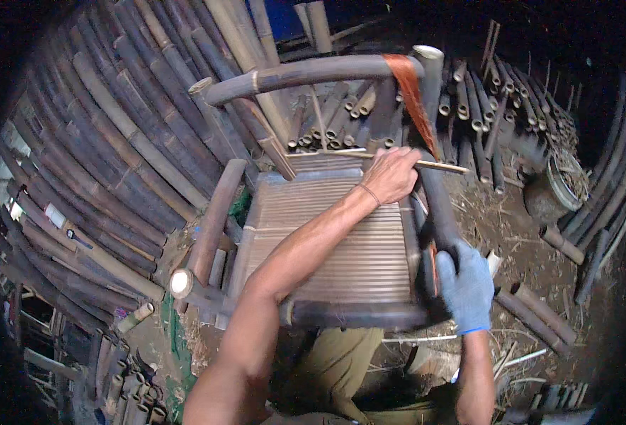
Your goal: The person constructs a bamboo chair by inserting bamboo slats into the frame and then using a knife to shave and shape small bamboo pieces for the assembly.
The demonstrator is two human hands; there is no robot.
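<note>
Bare left hand (392, 177), grip closed, holds slender tan bamboo strip (444, 167), likely light, stiff, best taken mid-length; blue-gloved right hand (466, 289), grip unclear.

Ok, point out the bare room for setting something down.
Bare slatted bamboo seat shows on both sides of the left forearm: toward the left armrest, and down to the front rail. Crowded: the seat's rear right corner, where the left hand grips a bamboo strip; behind the backrest, cut bamboo tubes; far left, packed bamboo poles.
</note>
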